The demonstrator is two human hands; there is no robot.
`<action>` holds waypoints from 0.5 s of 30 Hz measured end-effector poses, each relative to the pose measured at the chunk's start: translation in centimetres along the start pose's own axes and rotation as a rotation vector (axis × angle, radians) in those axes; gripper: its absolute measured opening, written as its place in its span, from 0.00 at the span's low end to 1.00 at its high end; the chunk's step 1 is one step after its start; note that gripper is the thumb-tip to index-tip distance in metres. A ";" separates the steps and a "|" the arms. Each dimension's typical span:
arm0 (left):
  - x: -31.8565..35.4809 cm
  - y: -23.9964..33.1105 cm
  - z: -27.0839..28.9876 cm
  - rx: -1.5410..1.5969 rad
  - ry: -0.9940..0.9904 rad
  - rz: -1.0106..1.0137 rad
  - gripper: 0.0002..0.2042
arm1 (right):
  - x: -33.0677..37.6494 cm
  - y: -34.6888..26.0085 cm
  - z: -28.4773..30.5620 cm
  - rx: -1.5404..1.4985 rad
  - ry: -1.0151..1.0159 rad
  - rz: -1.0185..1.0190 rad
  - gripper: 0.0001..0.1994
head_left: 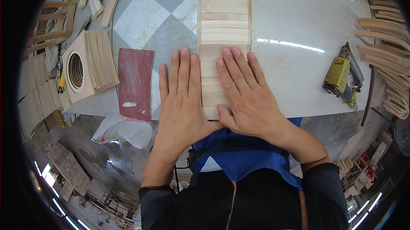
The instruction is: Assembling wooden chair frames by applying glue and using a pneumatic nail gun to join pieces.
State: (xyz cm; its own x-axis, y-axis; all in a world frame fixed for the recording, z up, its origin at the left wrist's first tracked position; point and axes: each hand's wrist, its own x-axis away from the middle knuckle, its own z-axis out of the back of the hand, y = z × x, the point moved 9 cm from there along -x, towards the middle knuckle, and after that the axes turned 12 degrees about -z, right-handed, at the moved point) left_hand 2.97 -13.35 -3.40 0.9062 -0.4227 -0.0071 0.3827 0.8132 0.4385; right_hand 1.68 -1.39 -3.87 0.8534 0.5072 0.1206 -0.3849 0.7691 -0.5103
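Workshop table (299,38): we press left hand (181,97) and right hand (243,91) flat, fingers spread, gripping nothing, on the near end of the slat row (224,16). Slats look aligned; curved slats (384,38) sit unused at right.

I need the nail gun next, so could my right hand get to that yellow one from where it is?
Probably yes: the right hand lies flat on the wooden slats, and bare tabletop separates it from the yellow nail gun.

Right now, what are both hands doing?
Left hand: open, flat on the wood strips, holding nothing.
Right hand: open, flat on the same strips, holding nothing.
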 end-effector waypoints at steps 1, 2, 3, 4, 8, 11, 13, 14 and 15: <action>-0.3 0.0 0.2 -0.002 -0.012 -0.006 0.60 | 0.0 0.0 0.0 -0.003 0.002 0.001 0.47; -0.4 0.1 0.3 -0.004 -0.024 -0.012 0.60 | 0.0 0.0 0.0 -0.007 0.005 0.002 0.47; -0.5 0.1 0.4 -0.010 -0.028 -0.020 0.60 | 0.0 0.1 0.1 -0.011 0.013 -0.003 0.47; -0.6 0.1 0.4 -0.020 -0.038 -0.028 0.61 | 0.0 0.1 0.1 -0.016 0.015 0.001 0.47; -0.7 0.3 0.1 -0.058 -0.071 -0.054 0.62 | 0.0 0.1 0.2 -0.034 0.031 0.009 0.47; -0.9 0.5 -0.1 -0.047 -0.042 -0.060 0.63 | 0.1 0.2 0.5 -0.058 0.048 0.018 0.47; -1.0 0.7 -0.4 -0.044 -0.033 -0.082 0.63 | 0.1 0.4 0.6 -0.061 0.068 0.008 0.46; -0.9 0.6 -0.5 -0.045 -0.028 -0.086 0.63 | 0.1 0.4 0.6 -0.069 0.070 0.015 0.46; -0.7 0.6 -0.5 -0.047 -0.021 -0.089 0.64 | 0.1 0.3 0.7 -0.078 0.073 0.024 0.46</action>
State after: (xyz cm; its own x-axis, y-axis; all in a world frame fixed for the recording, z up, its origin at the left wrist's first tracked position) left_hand 2.64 -12.37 -3.53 0.8645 -0.5020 -0.0246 0.4699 0.7899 0.3940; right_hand 1.46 -0.86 -3.41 0.8686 0.4933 0.0470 -0.3796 0.7232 -0.5770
